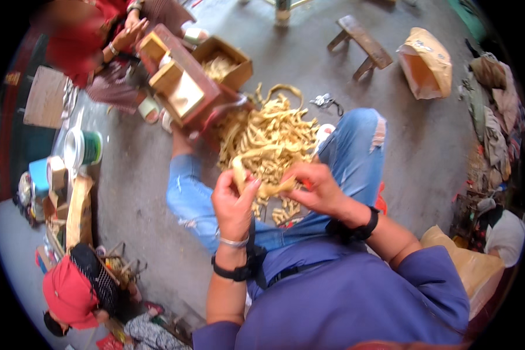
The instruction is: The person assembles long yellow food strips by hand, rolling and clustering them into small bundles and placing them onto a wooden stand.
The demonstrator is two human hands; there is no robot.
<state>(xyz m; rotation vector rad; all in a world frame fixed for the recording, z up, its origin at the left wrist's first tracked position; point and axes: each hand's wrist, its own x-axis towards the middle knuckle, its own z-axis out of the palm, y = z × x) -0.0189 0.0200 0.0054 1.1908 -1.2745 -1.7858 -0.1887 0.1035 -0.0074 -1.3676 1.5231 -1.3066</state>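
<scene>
Between my thighs, both hands are raised over a heap of tan, curled strips (274, 131) on the floor. My left hand (232, 205) is closed on a thick tan strip (274, 188), with its thumb pressing toward the fingers. My right hand (316, 185) pinches the other end of this strip between thumb and fingers. One part of the piece bends upward beside my left fingers. Its exact kind I cannot make out, as the picture is a little blurred. Shorter tan bits lie below my hands.
A dark red wooden stand (192, 108) with pale compartments adjoins the heap, beside an open cardboard box (223, 61). Across it sits another person (119, 64). A low bench (360, 44) and paper sack (426, 64) are far right. Another person in red (73, 286) is lower left.
</scene>
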